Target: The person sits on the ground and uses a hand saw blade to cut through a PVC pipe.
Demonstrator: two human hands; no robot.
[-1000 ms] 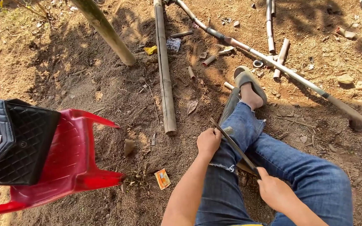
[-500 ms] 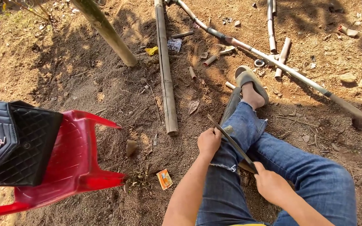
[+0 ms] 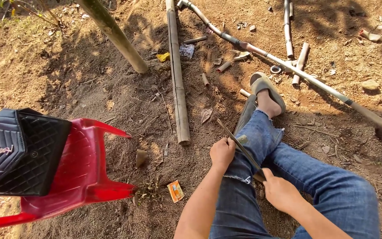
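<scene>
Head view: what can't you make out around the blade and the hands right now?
- Blade: its handle end is hidden inside the right hand.
- Left hand: fingers curl under, so what they pinch is hidden.
- Small strip at the blade: too small to identify.
- Red chair: cut off by the left edge.

Bare brown dirt ground [image 3: 89,88], sunlit with patchy shade. A red plastic chair [image 3: 80,177] stands near left; bamboo poles [image 3: 176,79] and cut scraps [image 3: 303,57] lie far right.
</scene>
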